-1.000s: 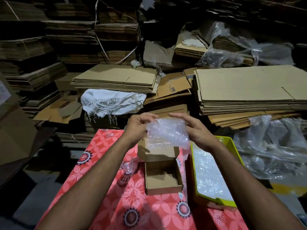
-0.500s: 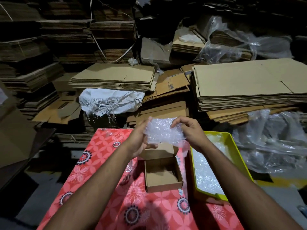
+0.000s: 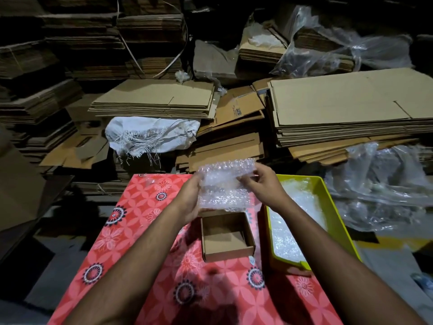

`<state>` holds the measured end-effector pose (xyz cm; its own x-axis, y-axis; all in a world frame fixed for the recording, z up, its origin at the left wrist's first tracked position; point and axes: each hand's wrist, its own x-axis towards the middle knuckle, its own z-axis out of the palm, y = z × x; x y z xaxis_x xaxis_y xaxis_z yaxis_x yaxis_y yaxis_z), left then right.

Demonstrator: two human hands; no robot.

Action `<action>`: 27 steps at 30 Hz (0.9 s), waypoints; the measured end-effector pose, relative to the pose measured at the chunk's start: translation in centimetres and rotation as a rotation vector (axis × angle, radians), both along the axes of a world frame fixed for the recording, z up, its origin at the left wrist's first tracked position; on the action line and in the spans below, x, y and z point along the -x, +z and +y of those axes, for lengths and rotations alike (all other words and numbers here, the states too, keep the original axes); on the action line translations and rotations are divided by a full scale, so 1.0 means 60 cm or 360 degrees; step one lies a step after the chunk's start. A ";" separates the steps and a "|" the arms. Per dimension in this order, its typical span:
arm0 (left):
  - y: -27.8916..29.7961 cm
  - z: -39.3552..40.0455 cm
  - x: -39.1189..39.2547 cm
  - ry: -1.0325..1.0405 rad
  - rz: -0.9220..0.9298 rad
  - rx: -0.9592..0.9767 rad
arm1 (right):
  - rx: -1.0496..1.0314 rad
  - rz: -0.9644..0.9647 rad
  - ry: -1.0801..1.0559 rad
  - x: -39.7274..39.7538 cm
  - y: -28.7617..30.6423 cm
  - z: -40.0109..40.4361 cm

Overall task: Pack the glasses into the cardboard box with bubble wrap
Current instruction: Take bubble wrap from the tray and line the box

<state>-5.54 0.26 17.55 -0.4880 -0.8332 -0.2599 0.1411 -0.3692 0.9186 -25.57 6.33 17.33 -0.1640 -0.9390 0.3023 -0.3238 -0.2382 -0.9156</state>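
Stacks of flattened cardboard (image 3: 351,106) fill the dim room behind the bench (image 3: 131,221), which wears a red cloth printed with flowers. Among the stacks lies a frayed white sack (image 3: 150,133), and loose clear plastic sheeting (image 3: 379,184) sits heaped at the right.

On the bench stands a small cardboard box (image 3: 226,236), open at the top, with nothing visible inside; its lid flap is mostly hidden behind the wrap. Just beside it on the right is a yellow-green tray (image 3: 337,221) holding more bubble wrap sheets (image 3: 290,226).

Above the far edge of the box, both hands hold up a piece of bubble wrap (image 3: 225,184). The left hand (image 3: 187,202) cups its left side, fingers curled behind the sheet. The right hand (image 3: 264,186) pinches its upper right part between thumb and fingertips. The wrap looks folded or rolled over itself; whether a glass is inside it cannot be told, since the plastic is cloudy. Its lower edge hangs just above the box's far wall.
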 end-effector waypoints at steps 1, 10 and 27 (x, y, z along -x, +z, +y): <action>0.001 -0.001 -0.002 -0.0030 -0.0008 -0.0010 | 0.0012 -0.0010 0.0030 0.002 -0.001 0.000; 0.007 -0.003 -0.009 -0.0255 -0.0172 -0.0020 | 0.0102 0.0067 0.0024 0.009 -0.025 -0.010; -0.026 -0.007 -0.011 -0.0136 -0.0212 0.0436 | -0.0568 -0.0612 0.0220 0.010 -0.031 0.004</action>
